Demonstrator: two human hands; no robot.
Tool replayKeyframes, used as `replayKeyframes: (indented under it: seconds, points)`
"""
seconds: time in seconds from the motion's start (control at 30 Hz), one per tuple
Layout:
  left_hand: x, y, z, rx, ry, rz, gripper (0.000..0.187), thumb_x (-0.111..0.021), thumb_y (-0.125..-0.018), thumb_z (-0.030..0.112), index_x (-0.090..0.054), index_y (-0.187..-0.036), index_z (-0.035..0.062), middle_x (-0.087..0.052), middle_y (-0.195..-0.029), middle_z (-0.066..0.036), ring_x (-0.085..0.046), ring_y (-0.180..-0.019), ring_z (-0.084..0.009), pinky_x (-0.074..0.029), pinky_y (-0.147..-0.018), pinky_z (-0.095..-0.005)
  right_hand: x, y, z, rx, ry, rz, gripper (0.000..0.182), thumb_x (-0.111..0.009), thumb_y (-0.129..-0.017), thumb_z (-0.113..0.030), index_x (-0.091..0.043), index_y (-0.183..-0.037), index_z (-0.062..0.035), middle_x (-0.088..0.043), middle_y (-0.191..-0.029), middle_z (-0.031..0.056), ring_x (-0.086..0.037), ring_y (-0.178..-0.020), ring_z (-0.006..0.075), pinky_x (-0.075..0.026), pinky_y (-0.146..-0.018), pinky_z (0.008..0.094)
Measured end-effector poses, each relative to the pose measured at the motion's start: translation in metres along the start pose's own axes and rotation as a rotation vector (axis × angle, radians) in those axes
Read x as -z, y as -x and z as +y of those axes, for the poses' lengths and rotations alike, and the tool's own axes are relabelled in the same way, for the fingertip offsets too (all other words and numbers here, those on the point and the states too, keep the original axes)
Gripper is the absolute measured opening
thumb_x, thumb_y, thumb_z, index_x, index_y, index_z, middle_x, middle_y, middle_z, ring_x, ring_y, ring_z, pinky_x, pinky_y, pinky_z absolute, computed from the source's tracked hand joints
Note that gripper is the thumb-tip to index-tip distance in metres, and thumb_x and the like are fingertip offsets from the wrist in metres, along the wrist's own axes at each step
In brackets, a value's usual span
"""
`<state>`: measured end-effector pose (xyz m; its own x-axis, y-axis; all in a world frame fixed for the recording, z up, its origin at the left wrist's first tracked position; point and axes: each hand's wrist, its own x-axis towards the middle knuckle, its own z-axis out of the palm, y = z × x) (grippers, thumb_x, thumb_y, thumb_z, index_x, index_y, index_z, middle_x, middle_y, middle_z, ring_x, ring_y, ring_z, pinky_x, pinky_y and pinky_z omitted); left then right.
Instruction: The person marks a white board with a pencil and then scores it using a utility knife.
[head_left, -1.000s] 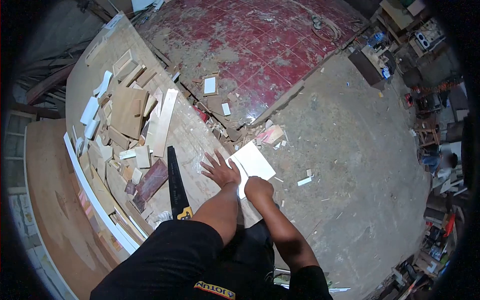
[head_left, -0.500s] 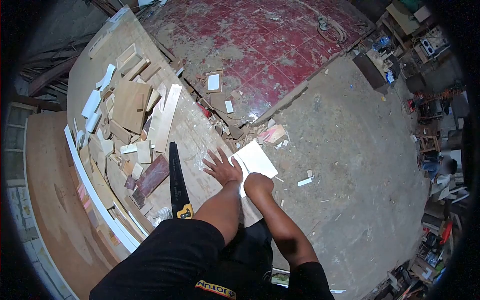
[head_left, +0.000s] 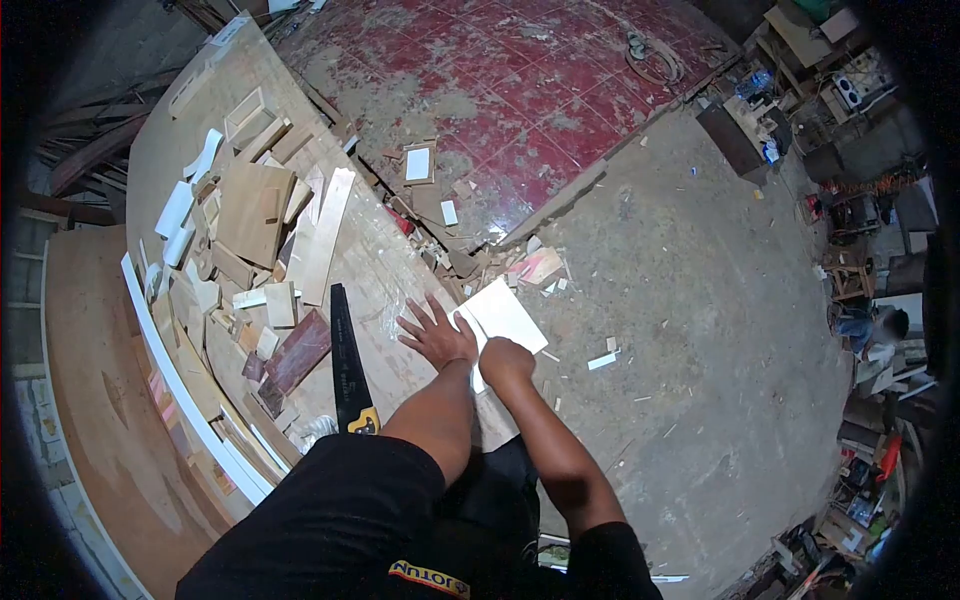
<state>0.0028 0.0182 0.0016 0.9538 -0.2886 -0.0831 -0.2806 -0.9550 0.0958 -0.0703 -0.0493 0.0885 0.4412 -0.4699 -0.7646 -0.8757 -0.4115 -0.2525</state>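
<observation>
A white board sits at the edge of the wooden workbench, part of it beyond the edge. A dark line or gap runs along it near my hands. My left hand is open, fingers spread, lying flat on the bench and against the board's left side. My right hand is closed in a fist over the board's near part; whatever is in it is hidden. To the left of my left forearm lies a handsaw with a black blade and yellow-and-black handle.
Wood offcuts, including a reddish-brown block and a pale plank, are piled on the bench's left. A long white strip curves beside them. Scraps litter the concrete floor. Another person is at the far right.
The whole view has shifted slightly, so everything appears a little further left. My hands keep nearly the same places on the board and bench.
</observation>
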Motion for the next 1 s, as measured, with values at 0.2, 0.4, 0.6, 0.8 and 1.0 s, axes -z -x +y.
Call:
replayKeyframes:
  seconds: [0.2, 0.4, 0.6, 0.8, 1.0]
  points:
    - [0.001, 0.001, -0.001, -0.002, 0.002, -0.03, 0.071, -0.042, -0.09, 0.04, -0.02, -0.153, 0.0155, -0.006, -0.159, -0.021, -0.001, -0.141, -0.0544, -0.001, -0.111, -0.0675, 0.004, 0.011, 0.006, 0.049, 0.025, 0.025, 0.028, -0.051, -0.09, -0.018, -0.071, -0.103, -0.0032, -0.07, -0.105, 0.0184, -0.07, -0.096, 0.0326, -0.056, -0.078, 0.0413]
    - [0.001, 0.001, 0.0, -0.019, 0.02, 0.01, 0.07, -0.044, -0.09, 0.038, -0.023, -0.153, 0.0154, -0.009, -0.159, -0.021, -0.002, -0.141, -0.0552, -0.002, -0.11, -0.0686, 0.006, 0.009, -0.001, -0.015, -0.003, 0.01, 0.027, -0.052, -0.087, -0.015, -0.073, -0.099, -0.0038, -0.07, -0.105, 0.0184, -0.069, -0.098, 0.0334, -0.055, -0.076, 0.0406]
    - [0.001, 0.002, -0.002, -0.009, -0.022, -0.067, 0.074, -0.043, -0.091, 0.04, -0.016, -0.154, 0.015, -0.004, -0.159, -0.021, 0.0, -0.142, -0.0542, -0.002, -0.111, -0.0673, -0.005, -0.005, 0.001, 0.012, -0.042, 0.077, 0.032, -0.047, -0.089, -0.018, -0.07, -0.104, -0.0012, -0.07, -0.104, 0.0202, -0.069, -0.097, 0.0328, -0.055, -0.077, 0.0417]
    - [0.006, 0.001, 0.001, -0.009, -0.02, -0.054, 0.074, -0.044, -0.09, 0.039, -0.015, -0.154, 0.015, -0.003, -0.159, -0.021, 0.0, -0.142, -0.0539, -0.003, -0.111, -0.0671, 0.009, 0.019, 0.013, 0.041, 0.026, -0.01, 0.031, -0.047, -0.088, -0.014, -0.07, -0.104, -0.0001, -0.069, -0.106, 0.0211, -0.069, -0.094, 0.0351, -0.055, -0.077, 0.0436]
    - [0.008, -0.001, 0.003, 0.007, -0.013, -0.087, 0.073, -0.043, -0.091, 0.04, -0.015, -0.154, 0.015, -0.002, -0.159, -0.021, 0.0, -0.142, -0.0538, -0.003, -0.111, -0.067, -0.008, -0.001, 0.011, 0.063, -0.047, 0.1, 0.034, -0.043, -0.089, -0.014, -0.067, -0.107, 0.0006, -0.069, -0.104, 0.0224, -0.069, -0.094, 0.0355, -0.055, -0.079, 0.0443]
